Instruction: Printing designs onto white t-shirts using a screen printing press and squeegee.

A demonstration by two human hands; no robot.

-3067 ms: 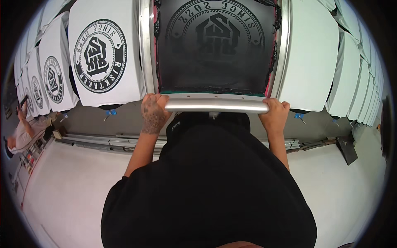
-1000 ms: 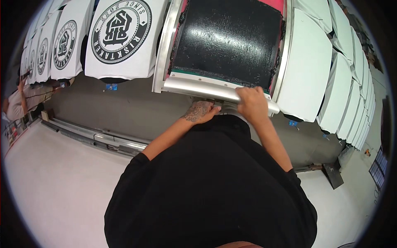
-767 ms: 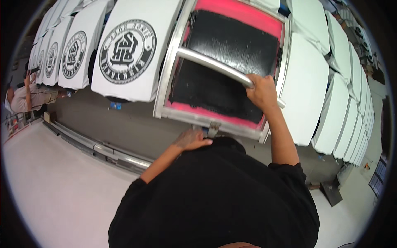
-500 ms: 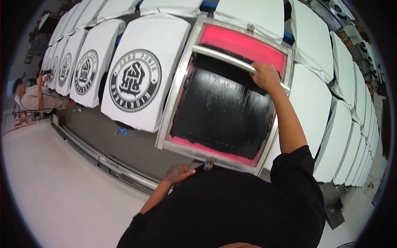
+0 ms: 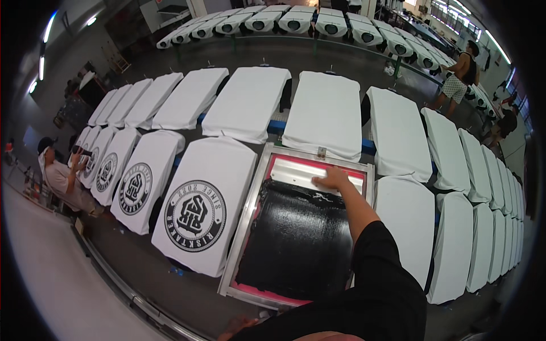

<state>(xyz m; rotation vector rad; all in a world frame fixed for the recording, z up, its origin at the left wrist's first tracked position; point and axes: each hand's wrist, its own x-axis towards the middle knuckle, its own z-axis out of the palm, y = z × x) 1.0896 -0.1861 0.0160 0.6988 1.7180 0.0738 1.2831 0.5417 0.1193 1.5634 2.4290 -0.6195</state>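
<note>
In the head view, the metal squeegee [image 5: 290, 170] lies slantwise across the far end of the screen frame [image 5: 247, 221], a little right of the picture's middle. The right hand [image 5: 330, 181] is on it, thumb along the near face and fingers bent toward the far edge; whether they close round it or merely press, I cannot tell.

The squeegee looks rigid and fairly weighty, its smooth metal likely slippery wherever the wet black ink [image 5: 298, 233] reaches. The long bare metal seems the best hold, away from the inky edge. The frame looks stiff, best taken by its side rails; the pink mesh [image 5: 273, 292] inside is probably taut and easily harmed.

Left of the frame lies a printed white shirt [image 5: 239, 165]; right of it, a plain white shirt [image 5: 404, 227].

The left hand [image 5: 242, 324], at the bottom edge, is dim, blurred and partly cut off, its grip unreadable. The black sleeve [image 5: 387, 261] covers the frame's lower right, and the squeegee's blade cannot be made out.
</note>
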